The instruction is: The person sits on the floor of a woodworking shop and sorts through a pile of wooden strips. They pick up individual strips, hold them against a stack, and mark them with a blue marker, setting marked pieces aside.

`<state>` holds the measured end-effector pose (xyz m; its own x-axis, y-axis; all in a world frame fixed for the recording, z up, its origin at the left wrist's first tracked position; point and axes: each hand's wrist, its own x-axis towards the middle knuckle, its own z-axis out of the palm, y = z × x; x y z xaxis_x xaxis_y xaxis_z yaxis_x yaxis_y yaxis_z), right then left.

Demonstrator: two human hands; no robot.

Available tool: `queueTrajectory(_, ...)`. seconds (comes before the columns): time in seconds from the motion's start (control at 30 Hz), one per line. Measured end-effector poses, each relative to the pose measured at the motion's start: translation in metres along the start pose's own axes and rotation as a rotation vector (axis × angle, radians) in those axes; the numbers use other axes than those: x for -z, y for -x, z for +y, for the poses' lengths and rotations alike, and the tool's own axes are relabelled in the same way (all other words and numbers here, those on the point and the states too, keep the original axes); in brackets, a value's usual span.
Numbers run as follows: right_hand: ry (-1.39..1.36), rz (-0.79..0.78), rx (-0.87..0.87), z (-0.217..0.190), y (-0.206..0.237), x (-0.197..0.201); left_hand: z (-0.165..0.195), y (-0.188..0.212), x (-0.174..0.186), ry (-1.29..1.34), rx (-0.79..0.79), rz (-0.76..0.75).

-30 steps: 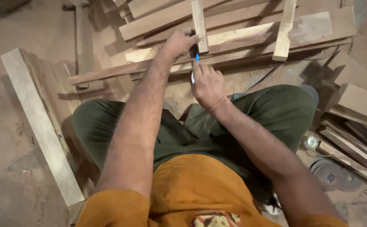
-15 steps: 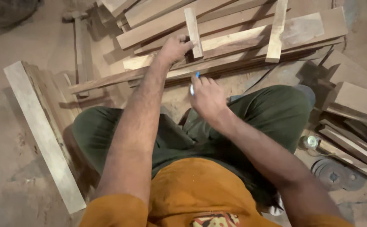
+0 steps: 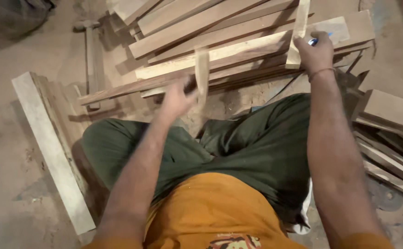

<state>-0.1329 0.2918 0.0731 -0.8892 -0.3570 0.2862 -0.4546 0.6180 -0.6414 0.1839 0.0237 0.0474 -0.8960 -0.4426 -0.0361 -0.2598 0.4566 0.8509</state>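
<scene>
I sit on a dusty floor facing a stack of long wooden boards (image 3: 238, 50). My left hand (image 3: 176, 99) grips a short narrow wooden strip (image 3: 202, 74), held upright and blurred, just in front of the stack. My right hand (image 3: 316, 51) rests on the right part of the stack, holding a blue pen (image 3: 313, 41) and touching the lower end of another short strip (image 3: 297, 32) that lies across the boards.
A long pale plank (image 3: 49, 147) lies on the floor at my left. A hammer (image 3: 91, 50) lies at the far left of the stack. More boards (image 3: 390, 133) are piled at my right. My green-trousered legs (image 3: 238, 143) are folded beneath me.
My left hand has lifted the short strip off the stack and pulled it toward me. My right hand with the pen has moved right, to the other cross strip.
</scene>
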Motion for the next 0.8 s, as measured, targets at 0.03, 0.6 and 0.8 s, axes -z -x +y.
queueTrajectory(0.03, -0.006, -0.044, 0.012, 0.0, -0.001, -0.002, -0.007, 0.021, -0.006, -0.011, -0.077, -0.031)
queueTrajectory(0.6, -0.281, 0.054, -0.094, 0.006, 0.001, 0.008, -0.039, 0.065, -0.048, -0.303, -0.156, 0.081)
queueTrajectory(0.8, -0.407, 0.113, 0.017, -0.017, 0.042, 0.016, -0.026, 0.029, 0.018, -0.54, -0.344, 0.403)
